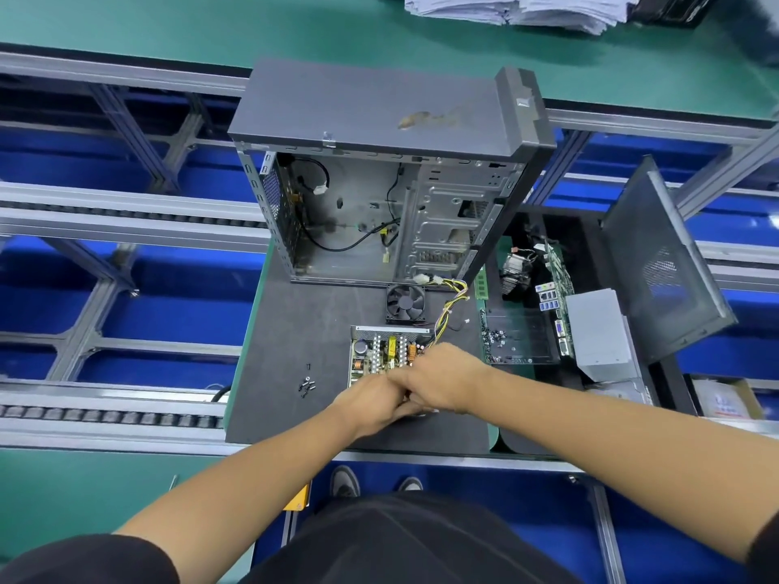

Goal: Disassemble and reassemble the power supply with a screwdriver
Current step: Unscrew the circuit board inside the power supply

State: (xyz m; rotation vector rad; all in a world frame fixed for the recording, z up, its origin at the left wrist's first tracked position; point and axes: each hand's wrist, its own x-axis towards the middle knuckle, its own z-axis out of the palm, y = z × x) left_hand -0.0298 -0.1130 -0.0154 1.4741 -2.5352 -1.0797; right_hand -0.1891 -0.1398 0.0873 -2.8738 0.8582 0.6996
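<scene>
The opened power supply (379, 351) lies on the dark mat (295, 330), its circuit board with coils and capacitors exposed. A bundle of yellow and black wires (449, 307) runs from it toward the case. My left hand (371, 404) and my right hand (442, 379) meet over the unit's near right corner, fingers curled and covering that corner. No screwdriver shows; whatever the fingers hold is hidden. Several small black screws (307, 385) lie on the mat left of the unit. A loose black fan (405, 303) sits just beyond the unit.
An open, emptied computer case (379, 183) stands behind the mat. To the right lie a motherboard (522, 326) with heatsink, a grey metal cover (598, 335) and a black side panel (662, 263). Conveyor rails with blue bins flank the mat. Stacked papers (518, 10) sit far back.
</scene>
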